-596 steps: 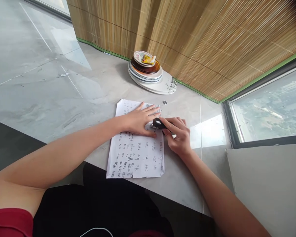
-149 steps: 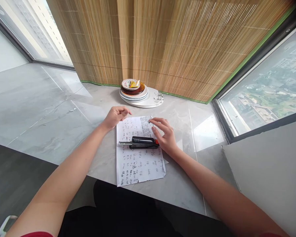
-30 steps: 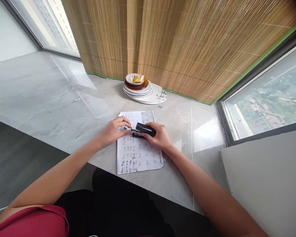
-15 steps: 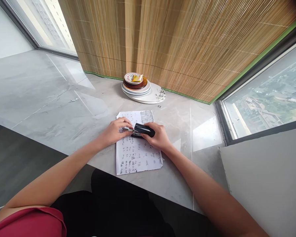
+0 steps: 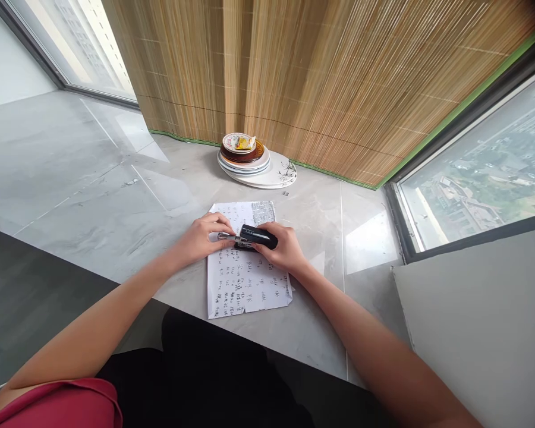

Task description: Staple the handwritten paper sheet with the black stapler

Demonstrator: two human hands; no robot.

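Note:
A black stapler (image 5: pixel 259 236) is held over a sheet of paper (image 5: pixel 249 285) covered in handwriting. My right hand (image 5: pixel 283 245) wraps round its right end, thumb along the near side and fingers on the far side. From the stapler's left end a shiny metal magazine (image 5: pixel 229 236) sticks out. My left hand (image 5: pixel 207 236) pinches this metal part between thumb and fingers. Whether staples lie inside the magazine is too small to tell.
Behind the paper stands a stack of plates (image 5: pixel 245 163) with a yellow wrapper (image 5: pixel 244 142) on top. Small metallic bits (image 5: pixel 286 193), perhaps staples, lie on the grey marbled counter (image 5: pixel 93 226). A bamboo blind (image 5: pixel 267 71) hangs at the back, and a window (image 5: pixel 481 172) is at right.
The view has shifted slightly. My left fingers sit a touch farther left along the metal magazine. My right hand keeps the same grasp of the stapler.

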